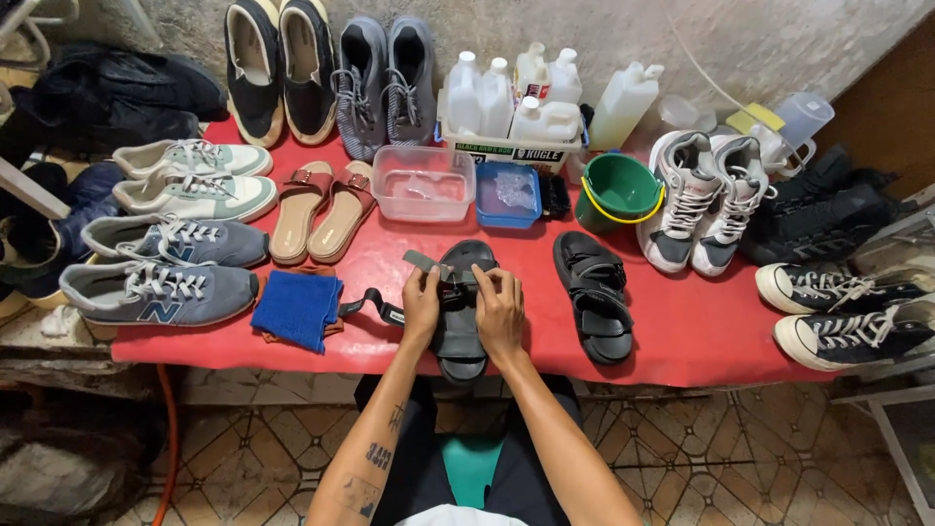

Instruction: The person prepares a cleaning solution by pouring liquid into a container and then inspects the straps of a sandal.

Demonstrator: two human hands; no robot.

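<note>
Risk, as a guess: loose strap [426, 261] slipping free of the pinch, or sandal sliding off the near edge of the red surface [701, 336]. Left hand [421, 304] pinching that strap; right hand [499, 310] clasping the black sandal [462, 336], both wrists bent, forearms angled inward.

Bright, even light from above; soft shadows, mild glare on the red counter [701, 321]; edges bend outward, corners dimmer.
</note>
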